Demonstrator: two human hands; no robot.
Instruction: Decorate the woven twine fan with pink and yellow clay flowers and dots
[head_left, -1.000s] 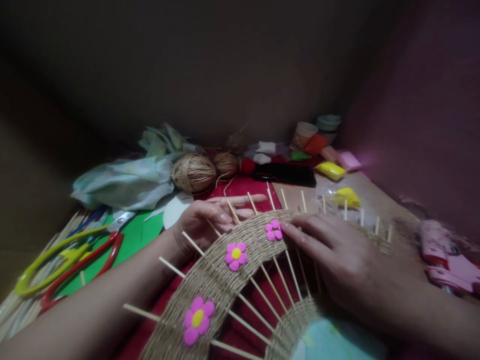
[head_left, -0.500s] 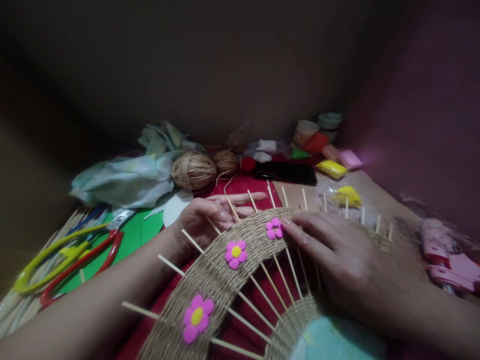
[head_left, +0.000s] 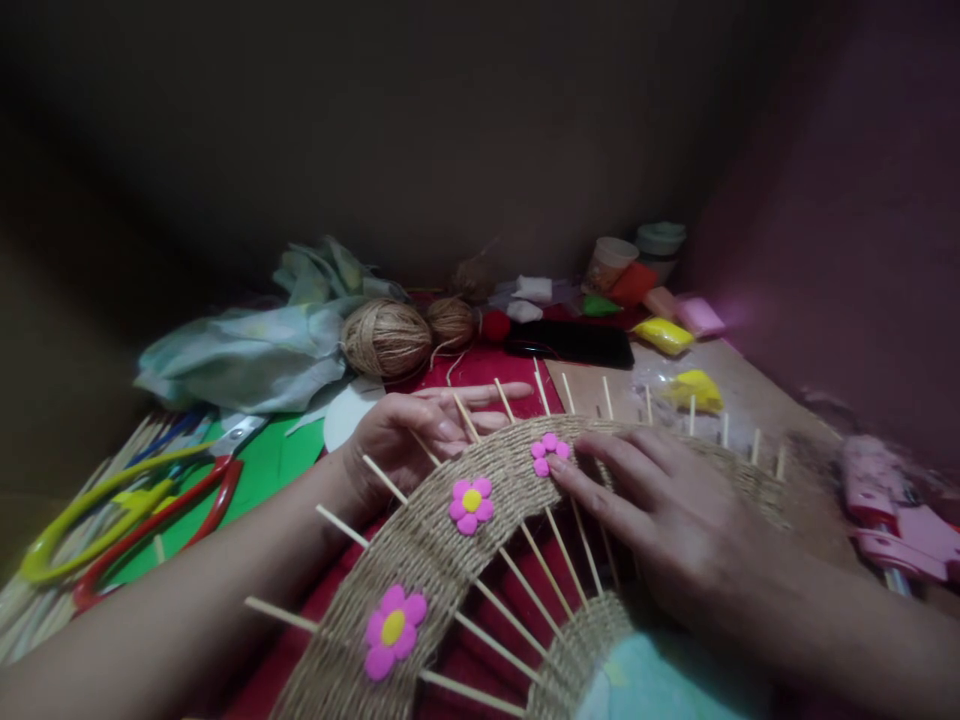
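Note:
A ring woven of jute twine over radiating wooden skewers lies in front of me. Three pink clay flowers sit on it: one near the bottom, one in the middle, and a third without a yellow centre at the top. My right hand lies flat on the ring, fingers stretched, fingertips touching the top flower. My left hand rests under the ring's outer edge among the skewer ends, fingers extended.
Two balls of jute twine sit behind the ring beside a crumpled plastic bag. Yellow and red scissors lie on green paper at left. Clay packets, cups and a black case are behind; a pink glue gun lies at right.
My right fingertips slid slightly left and down along the top flower. The left hand stayed put.

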